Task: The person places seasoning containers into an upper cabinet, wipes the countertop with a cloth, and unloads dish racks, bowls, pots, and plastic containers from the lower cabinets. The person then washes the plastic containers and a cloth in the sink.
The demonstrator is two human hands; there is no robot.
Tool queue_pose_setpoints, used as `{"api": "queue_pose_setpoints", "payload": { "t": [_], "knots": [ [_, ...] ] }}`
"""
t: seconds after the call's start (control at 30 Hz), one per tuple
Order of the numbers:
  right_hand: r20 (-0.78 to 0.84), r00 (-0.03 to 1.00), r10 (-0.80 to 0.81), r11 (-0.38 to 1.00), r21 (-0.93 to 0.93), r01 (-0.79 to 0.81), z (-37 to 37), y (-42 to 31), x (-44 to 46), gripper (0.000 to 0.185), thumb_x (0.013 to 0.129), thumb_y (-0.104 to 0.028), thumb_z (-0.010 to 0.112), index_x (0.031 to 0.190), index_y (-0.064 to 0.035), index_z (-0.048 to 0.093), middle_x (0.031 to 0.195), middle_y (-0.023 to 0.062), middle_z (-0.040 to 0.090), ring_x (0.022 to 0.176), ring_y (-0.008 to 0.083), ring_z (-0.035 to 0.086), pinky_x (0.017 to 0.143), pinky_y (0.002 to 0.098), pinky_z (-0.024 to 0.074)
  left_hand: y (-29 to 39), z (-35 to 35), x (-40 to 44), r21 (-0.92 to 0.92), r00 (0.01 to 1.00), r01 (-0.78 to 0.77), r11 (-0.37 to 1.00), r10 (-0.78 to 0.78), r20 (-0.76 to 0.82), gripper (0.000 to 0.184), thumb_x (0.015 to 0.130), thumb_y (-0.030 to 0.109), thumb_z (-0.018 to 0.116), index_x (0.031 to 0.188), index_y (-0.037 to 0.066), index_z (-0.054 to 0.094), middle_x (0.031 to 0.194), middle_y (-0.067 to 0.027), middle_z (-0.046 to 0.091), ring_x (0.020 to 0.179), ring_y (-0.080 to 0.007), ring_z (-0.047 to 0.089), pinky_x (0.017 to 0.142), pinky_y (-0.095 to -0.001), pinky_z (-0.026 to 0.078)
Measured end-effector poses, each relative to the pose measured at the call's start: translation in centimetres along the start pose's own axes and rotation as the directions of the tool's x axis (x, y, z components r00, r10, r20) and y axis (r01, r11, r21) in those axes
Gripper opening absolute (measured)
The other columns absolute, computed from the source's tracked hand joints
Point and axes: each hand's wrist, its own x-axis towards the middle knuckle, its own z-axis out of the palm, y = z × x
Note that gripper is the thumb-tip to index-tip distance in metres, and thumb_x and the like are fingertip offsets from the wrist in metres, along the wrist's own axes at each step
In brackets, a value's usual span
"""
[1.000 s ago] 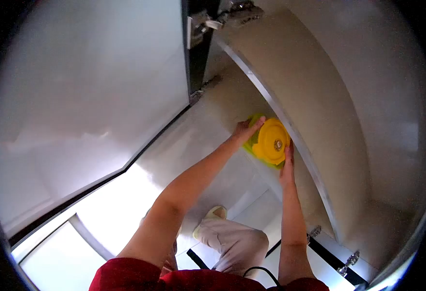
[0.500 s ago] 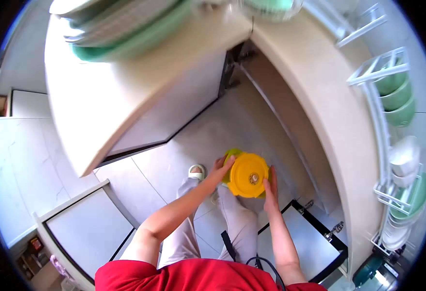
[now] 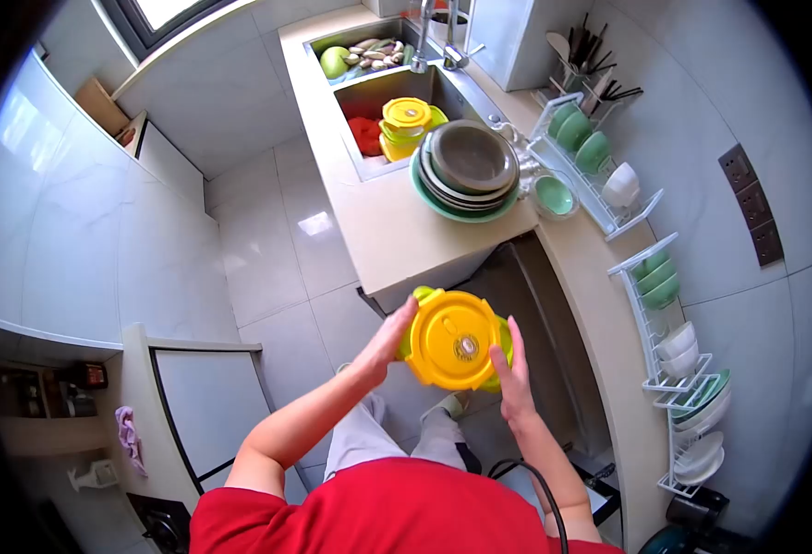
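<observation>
Between my two hands is a round food container (image 3: 452, 340) with a yellow lid facing up and yellow-green parts showing at its sides. My left hand (image 3: 389, 343) grips its left side, and my right hand (image 3: 514, 377) presses against its right side with the thumb near the lid's edge. What lies under the lid is hidden. Beyond it, on the counter corner, a stack of plates and bowls (image 3: 472, 157) rests on a green dish. More yellow-lidded containers (image 3: 406, 113) stand in the near sink basin.
The far sink basin (image 3: 329, 42) holds a green round fruit and other produce. A faucet (image 3: 454, 57) rises behind. White dish racks (image 3: 624, 218) with bowls and plates line the right wall. Below the counter (image 3: 397, 242) is an open cabinet (image 3: 540, 305). A white cabinet door (image 3: 210, 406) stands at left.
My view has tilted up, bringing the sink and counter into sight. Both hands have raised the container and still hold it from both sides.
</observation>
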Motion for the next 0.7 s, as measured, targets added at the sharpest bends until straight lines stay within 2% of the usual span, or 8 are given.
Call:
{"api": "queue_pose_setpoints", "payload": {
  "t": [0.17, 0.27, 0.43, 0.57, 0.7],
  "knots": [
    [0.029, 0.996, -0.079, 0.996, 0.049, 0.078, 10.4, -3.8, 4.4, 0.085, 0.078, -0.054, 0.062, 0.14, -0.0097, 0.024, 0.135, 0.0142, 0.027, 0.128, 0.026, 0.026, 0.106, 0.0367, 0.0223, 8.0, -9.1, -1.0, -0.003, 0.996, -0.079, 0.997, 0.08, 0.029, 0.074, 0.082, 0.07, 0.034, 0.129, 0.015, 0.044, 0.111, -0.0041, 0.059, 0.094, -0.0133, 0.06, 0.078, -0.033, 0.05],
    [0.015, 0.998, -0.065, 0.997, 0.043, 0.065, 16.7, -6.5, 7.5, 0.088, 0.076, -0.056, 0.063, 0.14, -0.0087, 0.025, 0.139, 0.0151, 0.025, 0.13, 0.0265, 0.024, 0.106, 0.0361, 0.0213, 11.4, -15.1, 0.6, 0.008, 0.998, -0.054, 0.999, 0.054, -0.035, 0.083, 0.075, 0.077, 0.036, 0.129, 0.015, 0.045, 0.114, -0.0054, 0.058, 0.098, -0.0161, 0.059, 0.082, -0.0356, 0.049],
    [0.017, 0.998, -0.06, 0.995, 0.082, 0.058, 24.4, -9.7, 12.9, 0.093, 0.074, -0.058, 0.064, 0.139, -0.0059, 0.024, 0.138, 0.0158, 0.028, 0.13, 0.0242, 0.026, 0.106, 0.0347, 0.0225, 17.7, -22.6, 3.4, 0.008, 0.998, -0.043, 0.999, 0.043, -0.044, 0.082, 0.075, 0.077, 0.037, 0.127, 0.015, 0.046, 0.113, -0.0058, 0.058, 0.099, -0.0179, 0.058, 0.083, -0.0389, 0.048],
    [-0.009, 0.996, -0.094, 0.983, 0.158, 0.094, 27.5, -11.9, 17.0, 0.096, 0.073, -0.06, 0.064, 0.14, -0.007, 0.021, 0.139, 0.0155, 0.026, 0.129, 0.024, 0.027, 0.105, 0.0352, 0.0231, 22.7, -25.9, 8.8, 0.048, 0.995, -0.04, 0.998, 0.036, 0.092, 0.084, 0.073, 0.08, 0.035, 0.127, 0.018, 0.047, 0.115, -0.0058, 0.058, 0.102, -0.0193, 0.057, 0.086, -0.0434, 0.046],
    [-0.104, 0.991, -0.087, 0.985, 0.137, 0.101, 29.5, -13.1, 23.0, 0.096, 0.073, -0.06, 0.062, 0.143, -0.012, 0.016, 0.141, 0.0152, 0.027, 0.131, 0.0249, 0.026, 0.106, 0.0361, 0.0193, 28.2, -27.3, 13.6, 0.1, 0.985, -0.012, 0.995, -0.006, 0.175, 0.087, 0.07, 0.084, 0.031, 0.127, 0.02, 0.047, 0.114, -0.006, 0.058, 0.102, -0.0195, 0.056, 0.084, -0.0458, 0.045]
  ]
}}
